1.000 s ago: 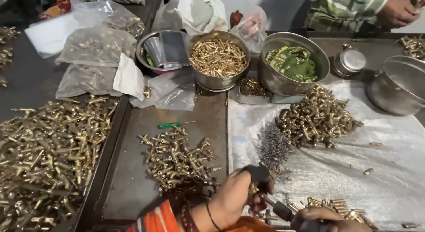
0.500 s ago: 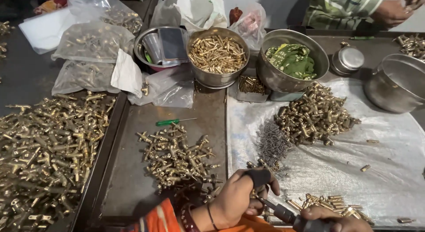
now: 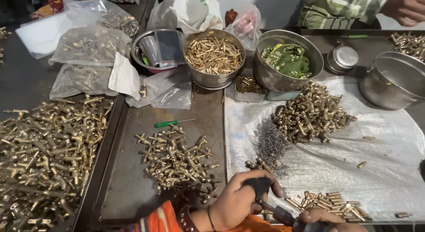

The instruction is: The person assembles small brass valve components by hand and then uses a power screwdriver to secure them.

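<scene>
Left hand: the left hand (image 3: 239,201) sits at 6 o'clock in the view, fingers curled shut around the black grip of a hand tool (image 3: 272,210) whose dark shaft runs toward 4 o'clock.
Right hand: the right hand (image 3: 325,219) is at the bottom edge, about 5 o'clock, mostly cut off; it touches the far end of the tool, but I cannot tell whether it is spread or closed.
Near the hands: a small row of brass pins (image 3: 332,201) lies just beside the tool at 5 o'clock, on a white plastic sheet (image 3: 389,170).
Steel pins: a grey heap of thin steel pins (image 3: 270,143) lies at the centre, just above the left hand.
Brass fittings: one pile of brass tee fittings (image 3: 177,163) lies on a dark metal tray (image 3: 133,187) at 7 o'clock; a second pile (image 3: 312,114) lies at 2 o'clock.
Screwdriver: a green-handled screwdriver (image 3: 170,123) lies above the tray pile.
Bowls: a steel bowl of brass pieces (image 3: 214,57) stands at 12 o'clock.
</scene>
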